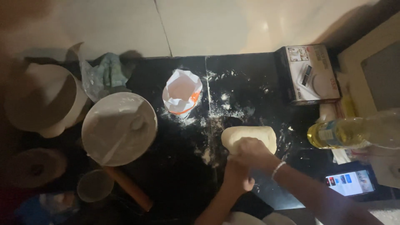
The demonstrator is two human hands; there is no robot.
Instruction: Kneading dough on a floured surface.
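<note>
A pale, smooth lump of dough (260, 135) lies on the black, flour-dusted countertop (179, 166). My right hand (250, 151), with a white bracelet on its wrist, presses down on the near part of the dough with its fingers curled over it. My left hand (237, 178) sits just behind the right hand, fingers curled in, close to the dough's near edge. Whether it touches the dough is hidden by the right hand.
An open white flour bag with an orange band (182, 91) stands behind the dough. To the left are a floury white bowl (118, 127), a wooden rolling pin (129, 189) and a small cup (95, 185). A kitchen-scale box (310, 75), an oil bottle (346, 133) and a lit phone (350, 182) sit at the right.
</note>
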